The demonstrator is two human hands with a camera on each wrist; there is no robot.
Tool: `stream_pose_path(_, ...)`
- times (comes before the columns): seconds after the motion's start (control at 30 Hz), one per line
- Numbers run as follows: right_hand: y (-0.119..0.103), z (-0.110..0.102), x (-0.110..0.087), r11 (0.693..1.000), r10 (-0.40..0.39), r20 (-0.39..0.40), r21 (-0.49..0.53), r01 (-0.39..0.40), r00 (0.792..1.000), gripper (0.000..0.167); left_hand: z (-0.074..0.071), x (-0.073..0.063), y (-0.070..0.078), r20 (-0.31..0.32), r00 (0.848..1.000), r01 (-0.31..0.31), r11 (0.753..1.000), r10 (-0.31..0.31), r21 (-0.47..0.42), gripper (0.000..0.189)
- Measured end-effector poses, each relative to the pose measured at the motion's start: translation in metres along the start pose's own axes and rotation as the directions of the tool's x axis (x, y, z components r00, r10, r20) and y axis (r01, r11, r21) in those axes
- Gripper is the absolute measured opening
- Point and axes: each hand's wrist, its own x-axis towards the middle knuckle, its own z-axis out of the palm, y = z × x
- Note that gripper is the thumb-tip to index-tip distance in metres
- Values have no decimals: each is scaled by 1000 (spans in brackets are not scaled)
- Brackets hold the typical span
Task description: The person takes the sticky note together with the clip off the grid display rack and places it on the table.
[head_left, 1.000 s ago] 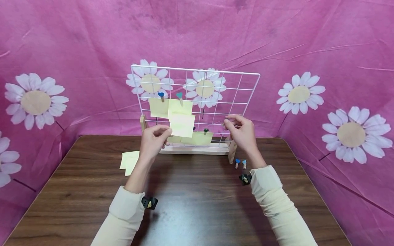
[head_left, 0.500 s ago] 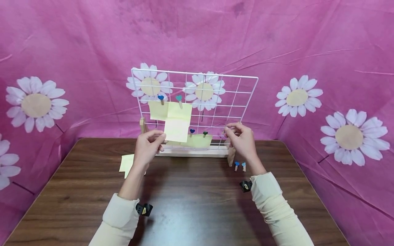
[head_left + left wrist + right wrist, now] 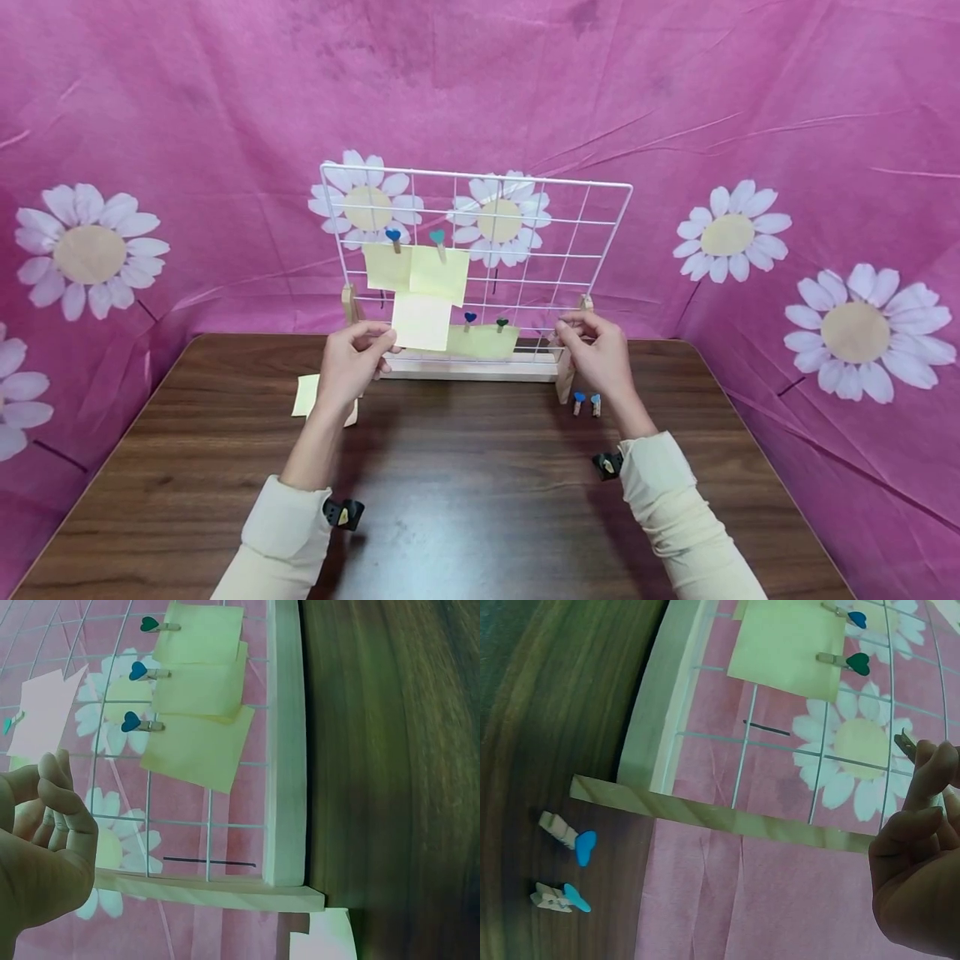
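Observation:
In the head view my left hand (image 3: 351,367) pinches a yellow sticky note (image 3: 422,323) by its edge, in front of a white wire grid (image 3: 540,180). My right hand (image 3: 598,352) is near the grid's lower right side. Its fingertips pinch a small wooden clothespin (image 3: 905,744), mostly hidden by the fingers. Above the held note, two notes (image 3: 388,267) hang from clothespins with blue (image 3: 393,236) and teal (image 3: 438,237) hearts. Along the bottom of the grid, the left wrist view shows three clipped notes (image 3: 196,750), their clothespins topped by blue and green (image 3: 150,624) hearts.
Two loose clothespins with blue (image 3: 579,400) and light blue (image 3: 596,402) hearts lie by the grid's right wooden foot (image 3: 564,382). Loose notes (image 3: 306,393) lie on the brown table (image 3: 465,492), partly behind my left forearm. A pink flowered cloth (image 3: 480,75) surrounds the table.
My left hand has moved left and down with the sticky note, uncovering more of the bottom row. My right hand has shifted slightly down and right, still pinching the clothespin.

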Motion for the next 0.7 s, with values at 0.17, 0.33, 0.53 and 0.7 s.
stream_pose_path(0.17, 8, 0, -2, 1000, 2, 0, -11, -2, 1000, 17, -4, -2, -7, -7, 999, 38, 999, -37, 23, 17)
stream_pose_path(0.33, 39, 0, 2, 1000, -1, -4, 18, 1, 1000, 20, -8, -3, -16, -3, 998, 58, 997, -58, 43, 17)
stream_pose_path(0.53, 60, 0, -1, 999, 36, -28, -9, -36, 999, 21, -16, -6, -22, -4, 998, 68, 996, -68, 59, 20)
stream_pose_path(0.7, 65, -3, -6, 997, 72, -18, 21, -71, 997, 22, -23, -10, -25, -2, 997, 74, 995, -74, 63, 22)
